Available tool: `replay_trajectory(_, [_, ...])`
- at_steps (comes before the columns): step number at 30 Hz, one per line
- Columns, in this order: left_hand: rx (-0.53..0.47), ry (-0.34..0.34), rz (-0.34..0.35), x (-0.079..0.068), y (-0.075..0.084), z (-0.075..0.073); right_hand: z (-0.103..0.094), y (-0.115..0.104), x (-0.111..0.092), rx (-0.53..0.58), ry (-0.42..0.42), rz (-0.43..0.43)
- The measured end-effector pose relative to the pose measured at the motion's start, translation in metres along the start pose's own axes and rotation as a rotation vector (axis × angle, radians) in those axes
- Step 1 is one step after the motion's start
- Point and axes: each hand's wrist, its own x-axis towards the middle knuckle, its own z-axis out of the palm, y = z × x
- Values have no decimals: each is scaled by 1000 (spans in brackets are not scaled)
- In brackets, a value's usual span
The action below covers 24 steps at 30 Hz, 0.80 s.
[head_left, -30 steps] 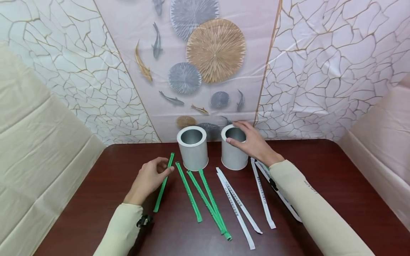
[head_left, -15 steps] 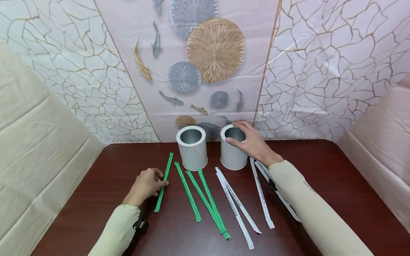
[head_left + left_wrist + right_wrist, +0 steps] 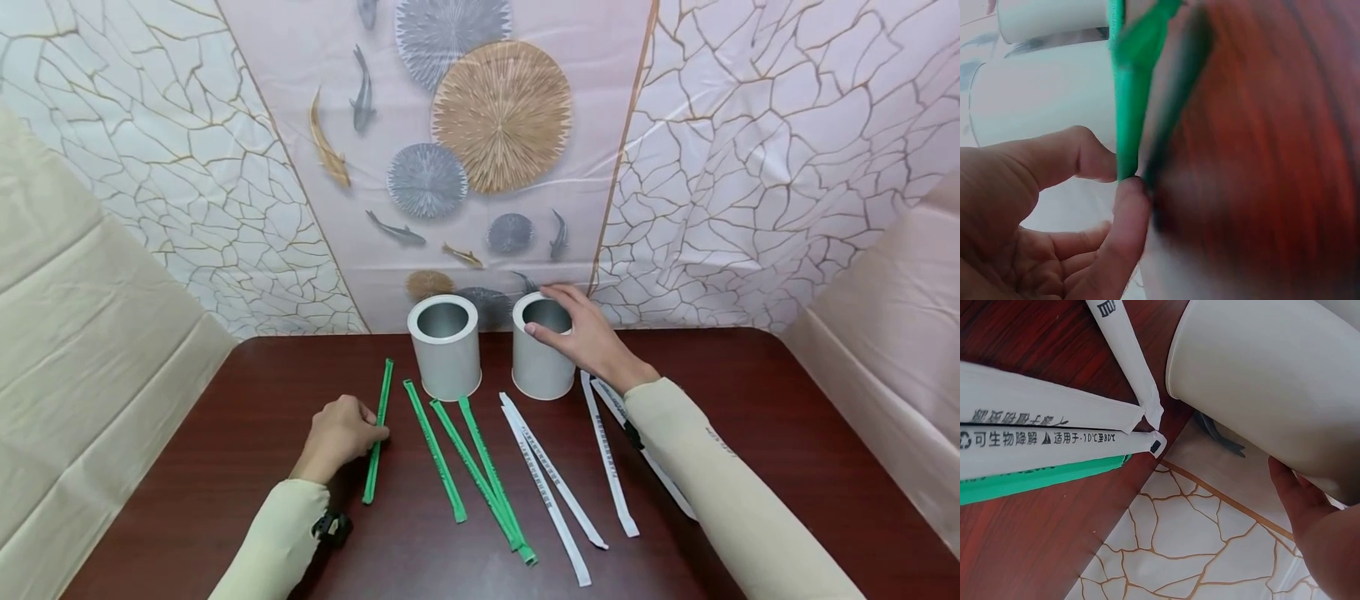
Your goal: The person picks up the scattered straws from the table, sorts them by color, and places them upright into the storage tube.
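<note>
My left hand (image 3: 337,437) pinches a green paper-wrapped straw (image 3: 384,387) between thumb and finger at the left of the table. In the left wrist view that green straw (image 3: 1132,119) points up from the fingertips, above its dark shadow. My right hand (image 3: 588,333) holds the top of the right-hand white can (image 3: 536,367), thumb at the near rim, fingers over the far side. From the right wrist, the fingers (image 3: 1291,494) show against the can's wall (image 3: 1254,381). A second white can (image 3: 450,362) stands upright just left of it; both have open tops.
Several green wrapped straws (image 3: 482,442) lie in front of the left can, two overlapping. White wrapped straws (image 3: 548,500) lie in front of the right can. Others sit partly under the right sleeve (image 3: 690,442), with a green one (image 3: 1047,478) beside them. A patterned cloth (image 3: 660,250) hangs behind.
My left hand has come down and slightly left onto the leftmost green straw and now pinches it; the straw has shifted a little. My right hand stays on the can.
</note>
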Motion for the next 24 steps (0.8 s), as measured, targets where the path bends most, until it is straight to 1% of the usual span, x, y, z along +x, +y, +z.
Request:
replay_trajectory(2, [-43, 7, 10, -3, 0, -2, 1, -1, 0, 1, 0, -1])
replay_trajectory(5, [-119, 41, 34, -8, 5, -9, 2, 0, 0, -3, 2, -3])
replay_trajectory(7, [-168, 70, 54, -14, 11, -16, 2, 0, 1, -1, 3, -6])
replay_trajectory(10, [-215, 115, 89, -23, 22, -28, 2, 1, 1, 2, 1, -6])
replay_trajectory(13, [-239, 157, 138, -31, 36, -40, 2, 0, 1, 3, -3, -4])
replay_trajectory(16, [-233, 210, 203, -36, 52, -49, 2, -1, 0, 5, -7, 1])
replay_trajectory(21, [-237, 315, 337, -36, 87, -56, 1, -1, 0, 3, 4, 8])
replay_trajectory(24, [-266, 357, 413, -34, 106, -60, 2, -2, 0, 4, 3, 12])
